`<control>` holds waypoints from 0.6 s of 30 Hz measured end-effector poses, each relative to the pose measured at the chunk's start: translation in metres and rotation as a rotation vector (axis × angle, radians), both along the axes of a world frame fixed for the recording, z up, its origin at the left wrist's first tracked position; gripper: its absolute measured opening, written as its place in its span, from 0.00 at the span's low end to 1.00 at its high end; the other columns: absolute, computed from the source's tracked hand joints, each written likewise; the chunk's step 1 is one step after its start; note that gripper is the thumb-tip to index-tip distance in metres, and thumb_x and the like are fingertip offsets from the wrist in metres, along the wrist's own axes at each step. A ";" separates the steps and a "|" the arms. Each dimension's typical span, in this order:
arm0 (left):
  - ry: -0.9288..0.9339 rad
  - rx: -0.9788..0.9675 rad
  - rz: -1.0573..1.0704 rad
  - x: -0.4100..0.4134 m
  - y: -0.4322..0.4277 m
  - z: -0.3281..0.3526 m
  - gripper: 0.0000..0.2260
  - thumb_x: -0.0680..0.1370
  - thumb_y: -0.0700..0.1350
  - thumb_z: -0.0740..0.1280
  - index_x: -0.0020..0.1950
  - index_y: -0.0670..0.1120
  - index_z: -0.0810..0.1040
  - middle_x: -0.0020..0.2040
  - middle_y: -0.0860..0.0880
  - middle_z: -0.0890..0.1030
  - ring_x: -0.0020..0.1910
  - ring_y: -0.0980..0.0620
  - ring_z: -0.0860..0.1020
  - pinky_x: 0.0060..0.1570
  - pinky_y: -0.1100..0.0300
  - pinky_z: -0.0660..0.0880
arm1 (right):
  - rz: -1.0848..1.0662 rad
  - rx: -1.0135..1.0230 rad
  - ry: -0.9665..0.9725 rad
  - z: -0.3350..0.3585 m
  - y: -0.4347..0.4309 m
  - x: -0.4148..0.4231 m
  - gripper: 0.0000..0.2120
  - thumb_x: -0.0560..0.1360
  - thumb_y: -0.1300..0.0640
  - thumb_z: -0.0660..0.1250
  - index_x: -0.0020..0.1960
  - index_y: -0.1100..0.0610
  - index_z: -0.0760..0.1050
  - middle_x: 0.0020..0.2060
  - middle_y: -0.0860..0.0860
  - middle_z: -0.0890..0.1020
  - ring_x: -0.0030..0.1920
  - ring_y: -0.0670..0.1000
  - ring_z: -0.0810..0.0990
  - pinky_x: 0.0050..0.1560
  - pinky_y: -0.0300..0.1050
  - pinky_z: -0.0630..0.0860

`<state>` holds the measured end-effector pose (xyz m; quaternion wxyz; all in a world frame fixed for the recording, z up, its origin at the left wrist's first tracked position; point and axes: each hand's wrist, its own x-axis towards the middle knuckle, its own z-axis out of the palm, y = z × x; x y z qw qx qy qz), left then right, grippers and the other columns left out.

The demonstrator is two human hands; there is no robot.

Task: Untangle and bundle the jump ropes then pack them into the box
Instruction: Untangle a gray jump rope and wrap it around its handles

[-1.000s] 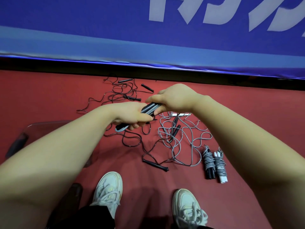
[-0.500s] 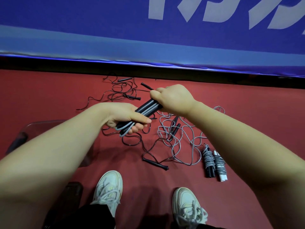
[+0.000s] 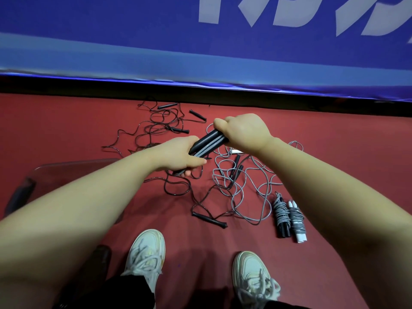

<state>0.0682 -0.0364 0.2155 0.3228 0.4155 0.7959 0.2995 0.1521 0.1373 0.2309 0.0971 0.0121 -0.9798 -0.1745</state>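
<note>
Between my two hands is a jump rope bundle point(image 3: 208, 143): black handles laid side by side with folded grey cord. My left hand point(image 3: 180, 157) grips its lower end, my right hand point(image 3: 244, 130) grips its upper end, above the red floor. Below lie a loose grey rope point(image 3: 247, 190) and a tangled black rope point(image 3: 160, 123) with thin black handles. Two wound bundles point(image 3: 289, 219), one with black handles and one with white, lie on the floor to the right. A clear plastic box point(image 3: 44, 172) sits at the left, partly hidden by my left arm.
A blue banner wall point(image 3: 200, 52) with a dark base strip closes off the far side. My two white sneakers point(image 3: 145, 255) stand at the bottom, near a black handle point(image 3: 209, 220) on the floor. Bare red floor point(image 3: 345, 141) stretches to the right.
Both hands have kept hold of the bundle; it has tilted steeper, my right hand rising slightly and grey cord now lying folded along the handles.
</note>
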 end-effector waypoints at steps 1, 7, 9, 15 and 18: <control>0.036 0.016 -0.013 0.000 -0.001 0.000 0.10 0.78 0.47 0.67 0.50 0.45 0.69 0.32 0.49 0.75 0.23 0.57 0.72 0.24 0.64 0.70 | 0.001 -0.019 0.004 0.001 0.000 0.000 0.10 0.69 0.62 0.72 0.45 0.64 0.73 0.29 0.58 0.75 0.23 0.55 0.65 0.26 0.35 0.49; 0.110 0.139 -0.025 -0.008 -0.006 -0.002 0.11 0.78 0.51 0.65 0.57 0.48 0.69 0.32 0.50 0.73 0.22 0.56 0.68 0.27 0.61 0.68 | 0.008 -0.008 0.045 0.005 0.002 -0.003 0.13 0.77 0.56 0.62 0.59 0.62 0.68 0.43 0.58 0.77 0.33 0.58 0.68 0.26 0.42 0.53; 0.110 0.174 -0.034 -0.009 -0.007 -0.003 0.14 0.79 0.50 0.64 0.63 0.55 0.68 0.32 0.51 0.73 0.23 0.57 0.69 0.28 0.61 0.69 | -0.002 0.013 0.025 0.009 0.001 -0.003 0.14 0.78 0.54 0.61 0.59 0.61 0.67 0.44 0.57 0.77 0.34 0.58 0.69 0.26 0.43 0.54; 0.007 0.217 -0.044 -0.009 -0.007 -0.002 0.24 0.80 0.47 0.63 0.63 0.75 0.59 0.30 0.53 0.72 0.24 0.58 0.68 0.27 0.64 0.68 | 0.000 -0.135 -0.062 0.010 0.007 0.000 0.18 0.76 0.52 0.64 0.63 0.57 0.66 0.47 0.54 0.79 0.36 0.56 0.71 0.34 0.45 0.64; -0.108 0.227 -0.028 -0.011 -0.010 -0.003 0.23 0.81 0.43 0.62 0.65 0.71 0.62 0.29 0.54 0.71 0.23 0.59 0.66 0.25 0.66 0.65 | 0.010 -0.449 -0.156 0.013 0.011 0.001 0.30 0.74 0.49 0.68 0.71 0.53 0.59 0.43 0.49 0.77 0.38 0.53 0.73 0.39 0.44 0.65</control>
